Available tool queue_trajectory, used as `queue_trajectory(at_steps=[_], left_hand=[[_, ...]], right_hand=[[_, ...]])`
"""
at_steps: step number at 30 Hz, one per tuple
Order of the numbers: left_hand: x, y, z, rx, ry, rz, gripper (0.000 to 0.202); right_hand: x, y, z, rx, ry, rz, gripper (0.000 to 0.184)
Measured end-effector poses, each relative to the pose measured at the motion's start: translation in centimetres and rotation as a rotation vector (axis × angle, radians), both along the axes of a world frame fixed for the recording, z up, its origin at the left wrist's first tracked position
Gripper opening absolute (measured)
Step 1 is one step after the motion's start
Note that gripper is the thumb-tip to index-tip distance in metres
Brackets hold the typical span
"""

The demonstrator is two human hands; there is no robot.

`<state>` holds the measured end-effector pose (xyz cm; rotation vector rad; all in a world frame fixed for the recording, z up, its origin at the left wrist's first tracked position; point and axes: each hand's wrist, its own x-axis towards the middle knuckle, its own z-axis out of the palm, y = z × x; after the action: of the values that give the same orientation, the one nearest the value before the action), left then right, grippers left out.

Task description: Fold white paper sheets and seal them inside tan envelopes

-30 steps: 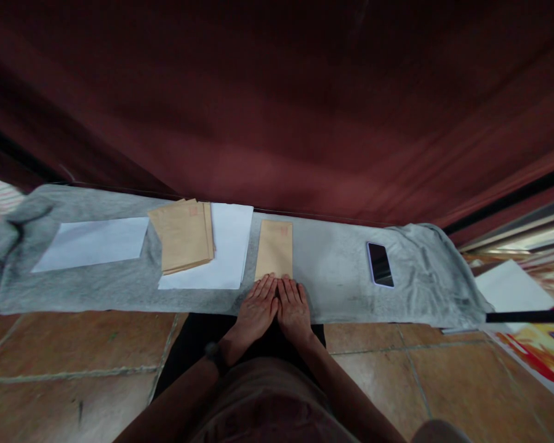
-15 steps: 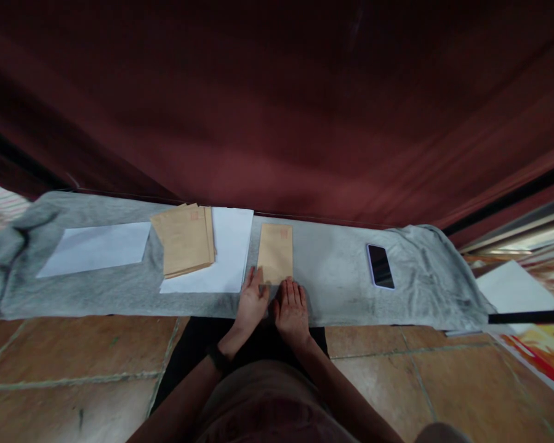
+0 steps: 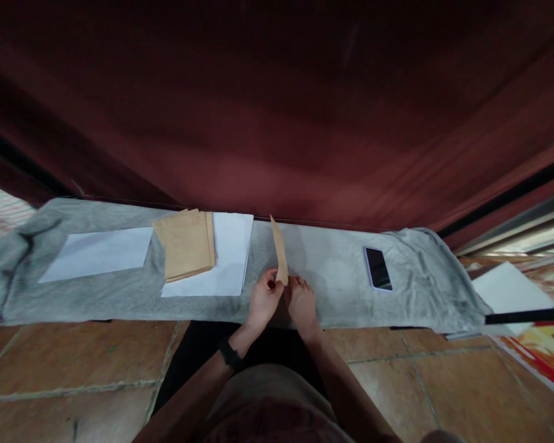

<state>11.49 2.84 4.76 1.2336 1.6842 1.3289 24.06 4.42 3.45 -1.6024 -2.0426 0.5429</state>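
Observation:
A single brown envelope (image 3: 279, 251) is lifted up on edge above the grey cloth (image 3: 332, 271), so I see it nearly side-on. My left hand (image 3: 264, 299) pinches its near end with closed fingers. My right hand (image 3: 301, 303) sits right beside it, fingers curled at the same end of the envelope. A stack of brown envelopes (image 3: 186, 243) lies to the left, partly on a white sheet (image 3: 228, 257).
Another white sheet (image 3: 99, 253) lies at the cloth's far left. A dark phone (image 3: 378, 268) rests on the cloth to the right. A dark red curtain (image 3: 277, 111) hangs behind. Brown floor tiles (image 3: 74, 363) run along the near side, with papers (image 3: 512, 289) at right.
Both hands lay flat on the envelope's near end a second ago. They have since gripped that end and tipped the envelope up off the cloth onto its edge.

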Motion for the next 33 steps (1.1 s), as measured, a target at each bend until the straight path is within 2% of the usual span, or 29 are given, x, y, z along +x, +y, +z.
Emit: queue_trajectory(at_steps=[2, 4, 7, 11, 13, 16, 20, 22, 25, 28, 31, 33], left_hand=[[0.7, 0.0, 0.4, 0.085, -0.002, -0.069, 0.032], [0.8, 0.1, 0.0, 0.124, -0.022, -0.069, 0.042], [0.3, 0.1, -1.4, 0.018, -0.12, 0.024, 0.052], [-0.8, -0.2, -3.4, -0.133, -0.342, -0.037, 0.057], [-1.5, -0.1, -3.9, -0.155, -0.367, -0.018, 0.054], [-2.8, 0.5, -4.4, -0.182, -0.299, 0.032, 0.05], [-4.4, 1.1, -4.5, -0.16, -0.117, 0.029, 0.049], [-4.6, 0.9, -4.4, -0.169, -0.023, 0.015, 0.05], [-4.4, 0.4, -4.2, -0.172, 0.124, 0.006, 0.055], [-4.1, -0.1, -4.1, -0.145, 0.233, -0.004, 0.06], [-4.1, -0.4, -4.3, -0.127, 0.346, -0.035, 0.06], [-4.2, -0.7, -4.2, -0.142, 0.45, -0.071, 0.057]], right_hand=[[0.3, 1.0, 0.0, -0.116, 0.303, -0.071, 0.028], [0.1, 1.5, -0.3, -0.19, 0.474, -0.105, 0.041], [-1.0, 1.0, -0.8, -0.281, 0.635, -0.067, 0.057], [-2.9, -0.7, -1.5, -0.476, 0.978, -0.002, 0.057], [-3.4, -1.5, -1.9, -0.521, 0.997, 0.011, 0.057], [-3.5, -2.2, -2.4, -0.562, 0.932, 0.05, 0.061], [-2.4, -2.6, -2.4, -0.69, 0.804, 0.239, 0.059], [-1.6, -2.5, -2.1, -0.617, 0.709, 0.225, 0.053], [-0.1, -1.8, -1.6, -0.215, 0.442, 0.157, 0.043], [1.4, -1.3, -1.5, 0.09, 0.138, 0.276, 0.04], [2.7, -1.4, -2.0, 0.185, -0.072, 0.443, 0.041], [3.3, -1.7, -2.4, 0.205, -0.162, 0.484, 0.045]])
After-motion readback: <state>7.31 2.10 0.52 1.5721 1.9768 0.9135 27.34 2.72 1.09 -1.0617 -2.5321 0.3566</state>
